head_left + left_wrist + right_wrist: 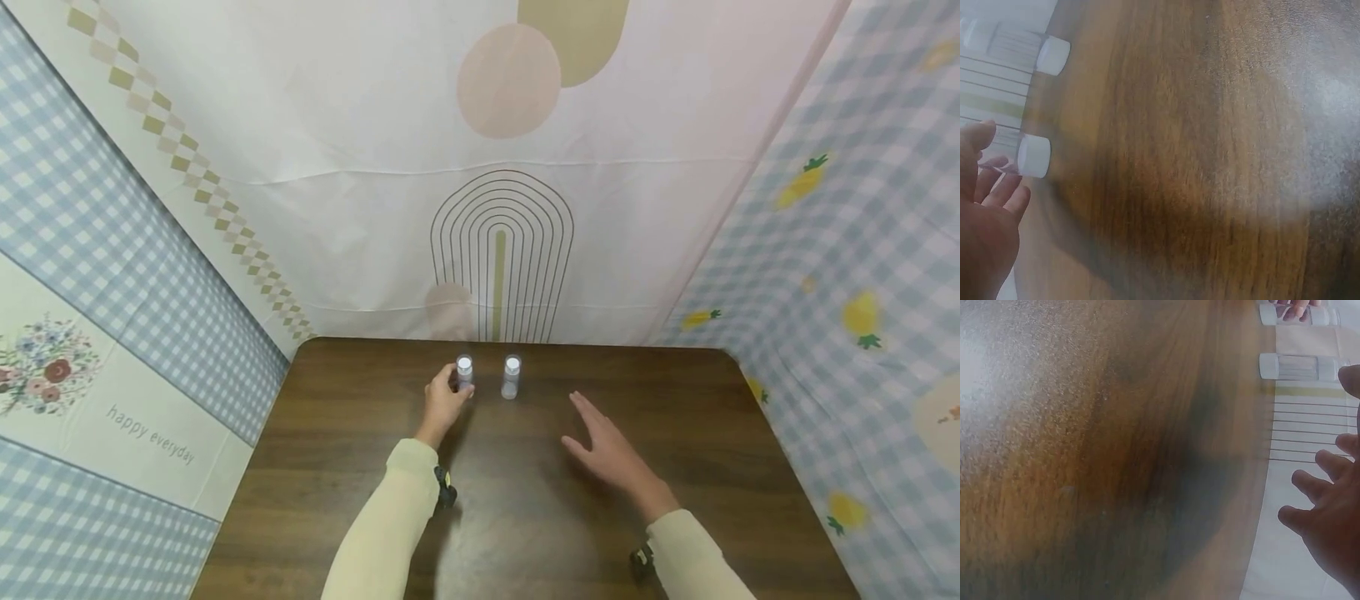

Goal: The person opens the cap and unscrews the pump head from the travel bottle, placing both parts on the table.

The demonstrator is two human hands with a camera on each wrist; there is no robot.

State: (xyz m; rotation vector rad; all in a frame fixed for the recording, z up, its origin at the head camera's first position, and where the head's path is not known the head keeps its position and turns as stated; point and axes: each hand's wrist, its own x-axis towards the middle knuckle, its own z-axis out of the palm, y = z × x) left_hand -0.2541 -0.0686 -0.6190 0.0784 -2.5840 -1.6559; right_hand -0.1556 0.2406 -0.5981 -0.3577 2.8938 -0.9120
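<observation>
Two small clear cylindrical bottles stand upright near the table's back edge, each with a white end at the table and white inside its clear top. My left hand point(444, 403) holds the left bottle point(465, 372), its thumb on the near side and its fingers round the other. In the left wrist view, the white base point(1035, 156) of this bottle shows beyond the fingertips point(1019, 201). To its right the other bottle point(511, 377) stands apart from both hands. My right hand point(611, 450) hovers over the table to the right with fingers straight and thumb spread, holding nothing.
The dark wooden table point(337, 467) reaches back to a white patterned cloth point(360, 242). Blue checked cloths hang on the left point(172, 292) and right point(795, 275) sides. A dark wrist camera point(446, 490) sits at the left sleeve, another point(642, 562) at the right.
</observation>
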